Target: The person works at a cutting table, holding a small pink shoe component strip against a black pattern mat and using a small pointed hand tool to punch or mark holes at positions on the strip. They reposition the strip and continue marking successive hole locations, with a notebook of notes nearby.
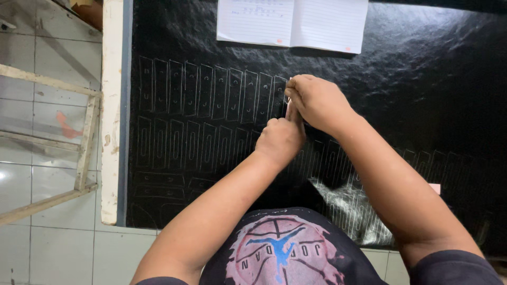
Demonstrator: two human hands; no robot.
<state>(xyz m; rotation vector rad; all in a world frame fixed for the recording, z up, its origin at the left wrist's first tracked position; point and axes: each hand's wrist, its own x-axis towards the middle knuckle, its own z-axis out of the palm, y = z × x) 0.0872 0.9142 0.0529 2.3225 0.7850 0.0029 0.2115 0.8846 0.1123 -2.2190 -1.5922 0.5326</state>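
A black textured sheet [422,79] covers the worktable and lies under both hands, spreading well beyond them on every side. It is marked with rows of traced narrow outlines [211,95]; most of these run off to the left of the hands, and another band continues below and to the right of them, partly hidden by the forearms. Above the hands, at the sheet's far edge, lies an open lined notebook [292,22], well apart from them. Further left of the hands, past the table's pale painted edge [111,111], a wooden frame [84,142] stands on a tiled floor [47,243].

The left hand [280,140] is clenched in a fist, pressed down on a narrow pale strip template [289,108] that lies on the sheet. The right hand [317,100] is closed just above it, touching the left, with fingers curled at the strip's upper end; whether it grips a marking tool cannot be told, as the fingers hide it.
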